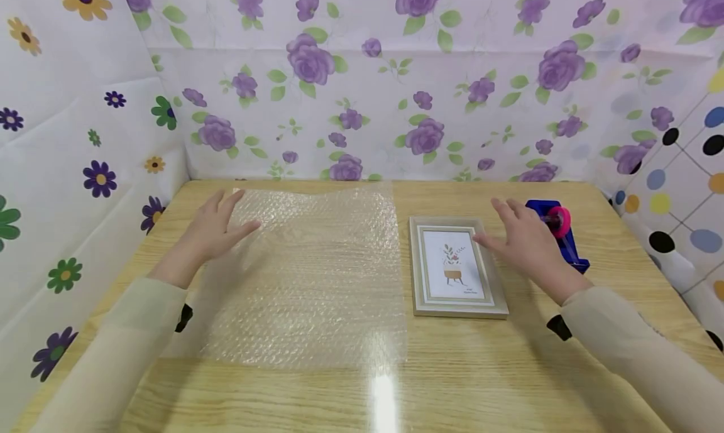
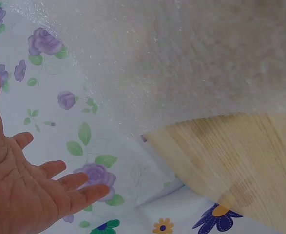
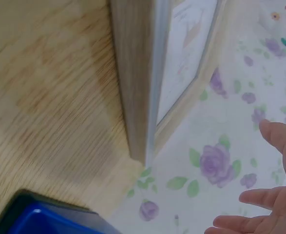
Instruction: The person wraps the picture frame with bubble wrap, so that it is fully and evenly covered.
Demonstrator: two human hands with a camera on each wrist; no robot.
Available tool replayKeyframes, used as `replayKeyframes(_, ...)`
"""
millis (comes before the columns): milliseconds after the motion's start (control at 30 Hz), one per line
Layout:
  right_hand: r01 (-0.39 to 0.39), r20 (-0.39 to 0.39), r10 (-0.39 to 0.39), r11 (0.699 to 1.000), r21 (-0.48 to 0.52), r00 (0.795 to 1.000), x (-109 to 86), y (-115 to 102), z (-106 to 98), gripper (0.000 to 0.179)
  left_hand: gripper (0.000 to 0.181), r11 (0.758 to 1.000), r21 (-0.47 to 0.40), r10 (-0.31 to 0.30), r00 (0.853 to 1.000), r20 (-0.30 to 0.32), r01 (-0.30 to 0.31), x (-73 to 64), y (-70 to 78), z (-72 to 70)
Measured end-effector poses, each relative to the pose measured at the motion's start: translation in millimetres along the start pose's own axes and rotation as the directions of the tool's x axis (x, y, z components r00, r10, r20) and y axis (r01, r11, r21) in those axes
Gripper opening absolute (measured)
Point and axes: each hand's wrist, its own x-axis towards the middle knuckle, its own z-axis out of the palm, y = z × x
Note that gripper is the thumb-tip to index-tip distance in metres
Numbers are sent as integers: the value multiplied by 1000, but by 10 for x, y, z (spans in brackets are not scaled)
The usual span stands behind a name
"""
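Observation:
A sheet of clear bubble wrap (image 1: 317,282) lies flat on the left and middle of the wooden table. Over its far left part hovers my left hand (image 1: 212,232), fingers spread and holding nothing; the left wrist view shows the palm (image 2: 26,195) bare. To the right of the sheet lies a picture frame (image 1: 459,307), face up, with a plant drawing inside. My right hand (image 1: 523,241) is above the frame's right edge, fingers apart, gripping nothing. Beside that hand, farther right, stands a blue tape dispenser (image 1: 572,251) with a pink roll core, partly hidden by the hand.
The wooden table (image 1: 283,398) ends at a floral cloth backdrop (image 1: 384,106) along the back. More patterned cloth hangs at the left and right sides. In the right wrist view the dispenser (image 3: 50,219) sits close to the frame's side.

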Motion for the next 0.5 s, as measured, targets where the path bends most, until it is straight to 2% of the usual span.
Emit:
replayKeyframes(300,13,10,-14,999,47,1000,-115,-107,-14,76,87,996,-69,-49,999,24,50,-138,-104,18)
replayKeyframes(500,56,-15,-55,996,65,998,-221,-186,41,63,86,991,-104,-77,997,26,79,-207,-173,56)
